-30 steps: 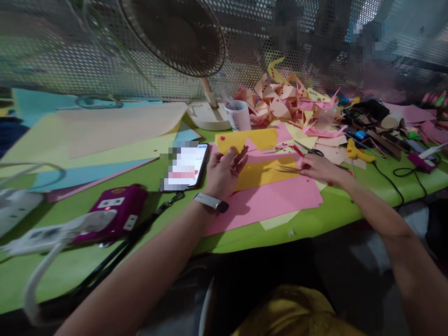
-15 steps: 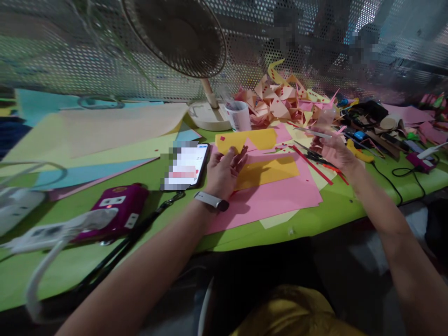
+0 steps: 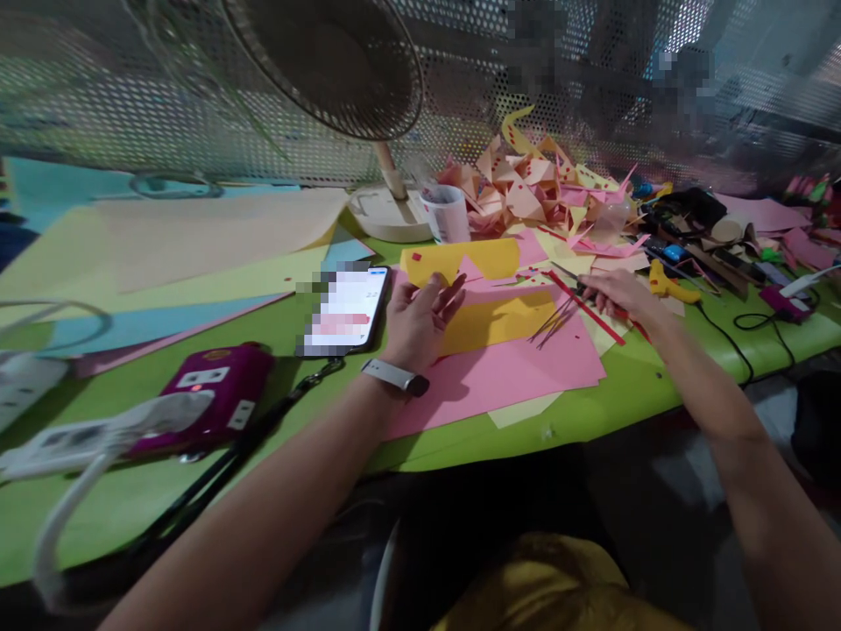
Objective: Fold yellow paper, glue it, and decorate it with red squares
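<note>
My left hand (image 3: 420, 322) rests on the papers with its fingers loosely curled and apart. Under and beside its fingers lie a yellow paper strip (image 3: 505, 317) and a pink sheet (image 3: 512, 379). A second yellow strip (image 3: 486, 256), bearing a small red square, lies just beyond the fingertips. My right hand (image 3: 614, 296) is closed on slim metal tweezers (image 3: 554, 322), whose blurred, parted tips point down-left over the yellow strip. Partly hidden under that hand is a pair of scissors (image 3: 566, 274). A red strip (image 3: 588, 308) passes beside the fingers.
Left of my left hand lies a phone (image 3: 348, 307) on a black strap. Purple power socket (image 3: 216, 386) and white plugs stand farther left. Behind are a fan (image 3: 387, 215), a white cup (image 3: 447, 215) and a heap of folded paper (image 3: 526, 188). A yellow glue gun (image 3: 674, 285) lies right.
My right hand has come down and slightly left, swinging the tweezers from above the scissors to point over the yellow strip. The left hand stays in place on the papers.
</note>
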Available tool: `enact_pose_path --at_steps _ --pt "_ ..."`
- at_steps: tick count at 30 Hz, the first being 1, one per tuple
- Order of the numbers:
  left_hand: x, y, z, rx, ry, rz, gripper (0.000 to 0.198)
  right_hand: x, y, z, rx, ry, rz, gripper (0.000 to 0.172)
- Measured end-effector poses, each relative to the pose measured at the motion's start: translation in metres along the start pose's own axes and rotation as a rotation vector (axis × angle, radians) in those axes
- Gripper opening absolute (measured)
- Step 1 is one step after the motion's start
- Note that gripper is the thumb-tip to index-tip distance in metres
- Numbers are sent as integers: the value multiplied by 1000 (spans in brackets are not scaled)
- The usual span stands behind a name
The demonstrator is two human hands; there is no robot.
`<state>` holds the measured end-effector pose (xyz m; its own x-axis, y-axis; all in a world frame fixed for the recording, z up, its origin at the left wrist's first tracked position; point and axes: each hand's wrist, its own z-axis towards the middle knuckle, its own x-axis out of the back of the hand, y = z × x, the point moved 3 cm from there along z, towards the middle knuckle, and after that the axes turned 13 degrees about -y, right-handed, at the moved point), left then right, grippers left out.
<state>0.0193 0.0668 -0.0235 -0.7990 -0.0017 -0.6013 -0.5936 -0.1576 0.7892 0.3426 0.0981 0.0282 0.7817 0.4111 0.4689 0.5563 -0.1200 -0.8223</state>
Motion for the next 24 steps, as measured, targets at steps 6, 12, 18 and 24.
enact_pose_path --at_steps 6,12,18,24 --pt "1 3 -3 41 23 70 44 50 -5 -8 -12 401 -727 16" --pt "5 0 -1 27 15 89 42 94 9 -34 -227 604 -942 30" --pt "-3 -2 -1 -3 -6 51 38 121 55 -34 -522 319 -1072 47" --pt "-13 2 -6 -14 -78 77 32 122 71 -37 -408 367 -1074 51"
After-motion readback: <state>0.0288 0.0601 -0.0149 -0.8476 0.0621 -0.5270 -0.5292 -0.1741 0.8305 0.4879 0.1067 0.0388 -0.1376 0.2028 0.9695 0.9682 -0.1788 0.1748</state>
